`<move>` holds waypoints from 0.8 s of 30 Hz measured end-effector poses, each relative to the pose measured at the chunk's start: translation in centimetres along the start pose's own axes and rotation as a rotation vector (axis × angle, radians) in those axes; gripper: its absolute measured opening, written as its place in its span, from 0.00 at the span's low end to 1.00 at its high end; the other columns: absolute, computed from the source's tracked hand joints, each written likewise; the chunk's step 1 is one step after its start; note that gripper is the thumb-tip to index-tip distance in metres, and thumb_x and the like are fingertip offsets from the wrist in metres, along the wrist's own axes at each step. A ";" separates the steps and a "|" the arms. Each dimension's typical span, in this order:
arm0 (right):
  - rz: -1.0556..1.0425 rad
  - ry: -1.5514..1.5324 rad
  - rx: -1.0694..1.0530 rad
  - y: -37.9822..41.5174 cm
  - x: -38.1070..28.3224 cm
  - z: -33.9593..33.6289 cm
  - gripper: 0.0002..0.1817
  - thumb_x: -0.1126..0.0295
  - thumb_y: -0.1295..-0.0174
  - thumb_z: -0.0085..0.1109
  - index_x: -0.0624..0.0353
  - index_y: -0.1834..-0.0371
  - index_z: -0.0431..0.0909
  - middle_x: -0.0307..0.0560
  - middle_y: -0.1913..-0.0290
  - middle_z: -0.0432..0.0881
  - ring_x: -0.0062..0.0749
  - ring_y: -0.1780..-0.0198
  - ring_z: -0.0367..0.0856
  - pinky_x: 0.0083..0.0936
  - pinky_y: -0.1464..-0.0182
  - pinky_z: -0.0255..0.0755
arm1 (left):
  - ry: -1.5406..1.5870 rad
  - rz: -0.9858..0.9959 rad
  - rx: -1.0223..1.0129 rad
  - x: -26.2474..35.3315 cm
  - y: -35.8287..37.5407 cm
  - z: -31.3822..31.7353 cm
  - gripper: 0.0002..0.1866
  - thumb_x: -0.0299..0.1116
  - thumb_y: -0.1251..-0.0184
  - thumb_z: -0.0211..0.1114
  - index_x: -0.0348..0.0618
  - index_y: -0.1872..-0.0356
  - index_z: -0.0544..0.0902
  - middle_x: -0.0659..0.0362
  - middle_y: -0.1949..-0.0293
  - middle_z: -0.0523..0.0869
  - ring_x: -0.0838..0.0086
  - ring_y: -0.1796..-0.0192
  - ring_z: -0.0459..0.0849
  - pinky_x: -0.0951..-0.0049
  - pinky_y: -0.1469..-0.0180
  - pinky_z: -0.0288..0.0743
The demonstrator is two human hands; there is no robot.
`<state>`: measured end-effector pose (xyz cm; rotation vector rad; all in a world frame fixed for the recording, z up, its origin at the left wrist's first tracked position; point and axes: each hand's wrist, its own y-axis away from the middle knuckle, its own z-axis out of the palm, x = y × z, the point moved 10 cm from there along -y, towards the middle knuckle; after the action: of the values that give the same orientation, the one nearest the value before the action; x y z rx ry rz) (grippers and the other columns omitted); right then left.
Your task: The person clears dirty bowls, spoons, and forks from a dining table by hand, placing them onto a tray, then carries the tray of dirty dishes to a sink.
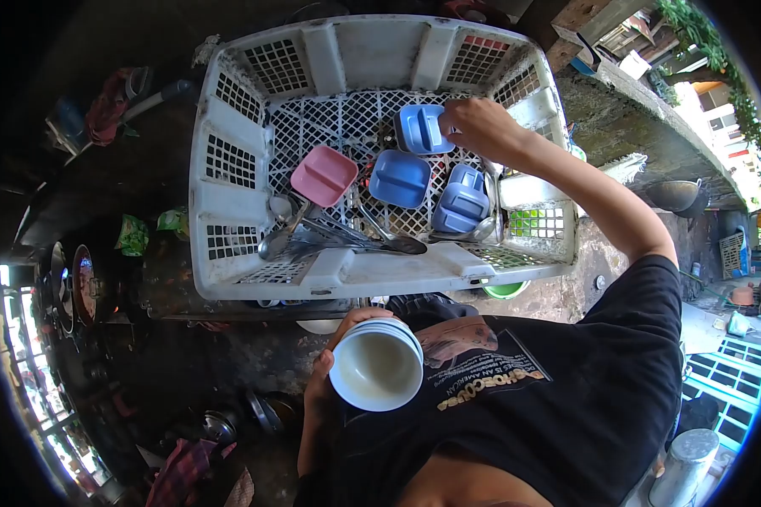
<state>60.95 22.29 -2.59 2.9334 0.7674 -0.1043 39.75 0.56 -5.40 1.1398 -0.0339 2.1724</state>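
My left hand (323, 363) is wrapped around a stack of pale bowls (376, 369), held in front of my shirt with the open side facing up at me. Over the far part of a white plastic crate, my right hand (482, 127) has its fingers closed on the edge of a light blue divided dish (421, 129). Just below that dish is a darker blue divided dish (400, 179). A pink divided dish (324, 176) lies to its left, and stacked blue dishes (462, 200) rest to its right. Spoons and other cutlery (355, 232) lie along the near side.
The white crate (380, 55) has high lattice walls around the dishes. A green basin (506, 290) shows below its near edge. To the right are a concrete ledge (626, 110), a hanging wok (675, 194) and a metal container (685, 467). Dark cookware fills the left side.
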 end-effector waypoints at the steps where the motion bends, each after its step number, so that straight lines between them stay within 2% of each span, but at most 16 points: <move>1: 0.004 -0.020 0.000 0.3 -0.8 -1.0 0.05 0.70 0.47 0.56 0.57 0.72 0.80 0.48 0.68 0.79 0.40 0.66 0.81 0.34 0.62 0.75 | 0.005 -0.002 0.001 -0.1 0.1 -0.1 0.48 0.71 0.48 0.46 0.30 0.44 0.65 0.48 0.50 0.74 0.66 0.46 0.74 0.69 0.44 0.66; 2: -0.066 -0.069 -0.146 1.1 -2.4 -0.3 0.06 0.69 0.46 0.57 0.57 0.69 0.80 0.47 0.67 0.80 0.39 0.64 0.81 0.34 0.62 0.75 | 0.013 0.000 0.003 -0.3 0.2 -0.3 0.48 0.71 0.48 0.46 0.31 0.44 0.65 0.48 0.50 0.74 0.66 0.46 0.74 0.69 0.44 0.66; 3: -0.099 -0.165 -0.227 1.9 -3.0 1.6 0.11 0.64 0.49 0.63 0.57 0.65 0.80 0.47 0.67 0.79 0.40 0.60 0.80 0.34 0.58 0.74 | 0.019 0.001 0.004 -0.4 0.3 -0.3 0.48 0.71 0.48 0.46 0.31 0.44 0.65 0.48 0.50 0.74 0.66 0.46 0.74 0.69 0.44 0.66; 5: -0.113 0.016 -0.158 3.7 -4.3 3.1 0.15 0.64 0.53 0.68 0.59 0.64 0.78 0.47 0.62 0.78 0.35 0.60 0.79 0.31 0.56 0.74 | 0.024 0.004 0.003 -0.5 0.2 -0.5 0.48 0.71 0.48 0.45 0.31 0.44 0.65 0.48 0.49 0.74 0.66 0.46 0.74 0.69 0.44 0.66; 8: -0.136 -0.087 -0.212 4.0 -4.1 4.0 0.18 0.60 0.56 0.70 0.58 0.66 0.78 0.46 0.64 0.79 0.34 0.61 0.79 0.30 0.60 0.74 | 0.016 0.007 -0.011 -0.4 0.0 -0.4 0.48 0.72 0.49 0.45 0.31 0.44 0.65 0.48 0.49 0.74 0.66 0.46 0.74 0.69 0.44 0.66; 11: -0.034 -0.375 -0.349 3.7 -3.3 -0.8 0.14 0.63 0.56 0.71 0.58 0.70 0.78 0.45 0.68 0.80 0.32 0.65 0.80 0.29 0.65 0.74 | -0.039 0.017 0.026 0.0 0.1 -0.4 0.49 0.75 0.49 0.41 0.32 0.46 0.65 0.45 0.51 0.75 0.64 0.49 0.76 0.67 0.46 0.68; 13: 0.073 -0.350 -0.184 2.9 -1.8 -5.6 0.11 0.67 0.56 0.70 0.57 0.71 0.78 0.45 0.68 0.82 0.31 0.69 0.81 0.26 0.69 0.72 | -0.056 0.018 0.045 0.1 0.1 -0.4 0.49 0.76 0.48 0.39 0.32 0.47 0.65 0.43 0.51 0.75 0.63 0.50 0.76 0.67 0.46 0.69; 14: 0.034 -0.259 -0.019 2.6 -1.3 -7.3 0.10 0.70 0.54 0.69 0.58 0.69 0.79 0.46 0.64 0.82 0.29 0.68 0.82 0.26 0.68 0.75 | -0.058 0.017 0.048 0.2 0.2 -0.5 0.49 0.76 0.48 0.40 0.32 0.46 0.65 0.43 0.51 0.75 0.63 0.50 0.76 0.67 0.46 0.69; 17: 0.037 -0.198 0.294 1.4 0.4 -6.7 0.09 0.69 0.52 0.67 0.56 0.67 0.80 0.43 0.70 0.83 0.31 0.70 0.82 0.28 0.63 0.78 | -0.042 0.013 0.033 0.2 0.4 -0.4 0.49 0.76 0.49 0.40 0.32 0.46 0.65 0.44 0.51 0.75 0.63 0.50 0.76 0.67 0.46 0.69; 18: -0.051 -0.078 0.264 1.1 -0.4 -5.7 0.13 0.70 0.51 0.65 0.61 0.63 0.78 0.45 0.68 0.83 0.34 0.65 0.82 0.27 0.60 0.79 | -0.040 0.012 0.030 0.1 0.4 -0.5 0.49 0.76 0.49 0.40 0.32 0.46 0.65 0.44 0.51 0.75 0.63 0.50 0.76 0.67 0.46 0.69; 21: 0.078 0.087 0.173 2.1 -0.3 -3.8 0.19 0.69 0.51 0.66 0.67 0.58 0.75 0.52 0.58 0.79 0.37 0.59 0.81 0.27 0.57 0.78 | -0.030 0.011 0.026 0.3 0.4 -0.7 0.49 0.75 0.49 0.41 0.32 0.46 0.65 0.44 0.51 0.75 0.63 0.50 0.76 0.67 0.46 0.69; 22: 0.119 0.032 -0.089 2.2 0.7 -1.2 0.28 0.64 0.54 0.69 0.69 0.54 0.70 0.58 0.50 0.72 0.42 0.56 0.79 0.29 0.53 0.76 | -0.027 0.009 0.028 0.3 0.3 -0.7 0.49 0.75 0.49 0.41 0.32 0.46 0.65 0.44 0.51 0.75 0.63 0.50 0.76 0.67 0.46 0.69; 24: 0.157 0.063 -0.446 3.4 -0.2 2.9 0.35 0.60 0.58 0.72 0.66 0.49 0.68 0.54 0.49 0.70 0.44 0.52 0.76 0.32 0.51 0.75 | -0.026 0.004 0.022 0.2 0.3 -0.7 0.49 0.75 0.49 0.41 0.32 0.46 0.65 0.44 0.51 0.75 0.63 0.49 0.76 0.67 0.46 0.69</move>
<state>62.28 18.91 -5.14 2.5649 0.4862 0.1530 39.01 0.63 -5.56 1.1816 -0.0238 2.1666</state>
